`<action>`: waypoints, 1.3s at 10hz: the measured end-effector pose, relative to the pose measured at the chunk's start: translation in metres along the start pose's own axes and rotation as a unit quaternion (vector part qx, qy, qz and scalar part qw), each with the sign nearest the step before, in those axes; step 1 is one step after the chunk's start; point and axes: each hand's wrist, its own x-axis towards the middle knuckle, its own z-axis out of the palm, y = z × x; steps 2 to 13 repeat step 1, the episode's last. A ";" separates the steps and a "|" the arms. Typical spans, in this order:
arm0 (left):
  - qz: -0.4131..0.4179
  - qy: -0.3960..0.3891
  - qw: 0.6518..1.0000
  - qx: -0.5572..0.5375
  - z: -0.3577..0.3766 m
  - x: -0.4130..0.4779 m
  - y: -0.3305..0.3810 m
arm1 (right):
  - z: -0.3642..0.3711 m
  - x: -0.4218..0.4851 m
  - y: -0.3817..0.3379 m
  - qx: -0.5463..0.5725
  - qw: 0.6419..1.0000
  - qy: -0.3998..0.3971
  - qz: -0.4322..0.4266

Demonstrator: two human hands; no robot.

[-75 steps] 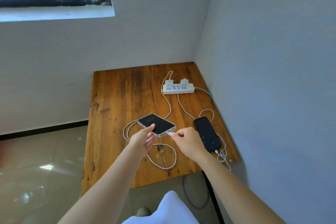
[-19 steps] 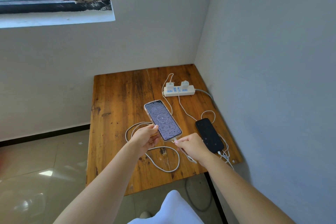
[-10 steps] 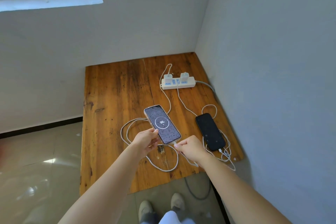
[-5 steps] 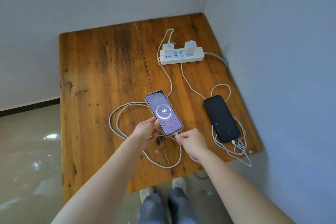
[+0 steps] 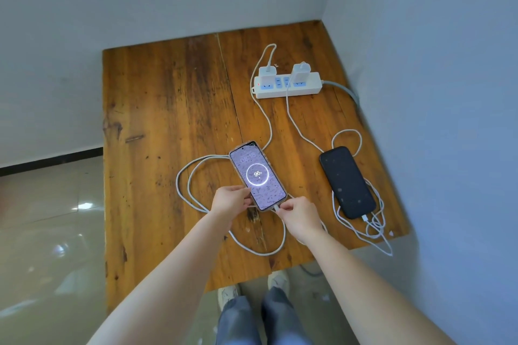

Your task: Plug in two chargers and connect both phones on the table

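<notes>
A lit phone [image 5: 256,175] showing a charging ring with 96 lies on the wooden table [image 5: 168,120]. My left hand [image 5: 231,200] grips its lower left edge. My right hand [image 5: 298,211] pinches the white cable plug [image 5: 276,208] seated in the phone's bottom port. A dark phone [image 5: 347,182] lies to the right with a white cable in its bottom end. Two white chargers [image 5: 267,71] [image 5: 300,72] sit in the white power strip [image 5: 288,86] at the back.
White cable [image 5: 185,182] loops lie left of and below the lit phone; another tangle [image 5: 374,228] hangs at the table's right front edge. Walls close the table's back and right. Tiled floor lies left. My shoes [image 5: 276,280] stand by the front edge.
The lit phone has been lowered flat near the table, still held by both hands. The camera has tilted down, so the window left the view and my legs appear.
</notes>
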 end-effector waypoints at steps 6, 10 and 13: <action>0.038 0.029 0.996 0.080 -0.008 -0.015 -0.003 | -0.010 -0.012 -0.011 0.023 1.000 0.004 -0.012; 0.038 0.029 0.996 0.080 -0.008 -0.015 -0.003 | -0.010 -0.012 -0.011 0.023 1.000 0.004 -0.012; 0.038 0.029 0.996 0.080 -0.008 -0.015 -0.003 | -0.010 -0.012 -0.011 0.023 1.000 0.004 -0.012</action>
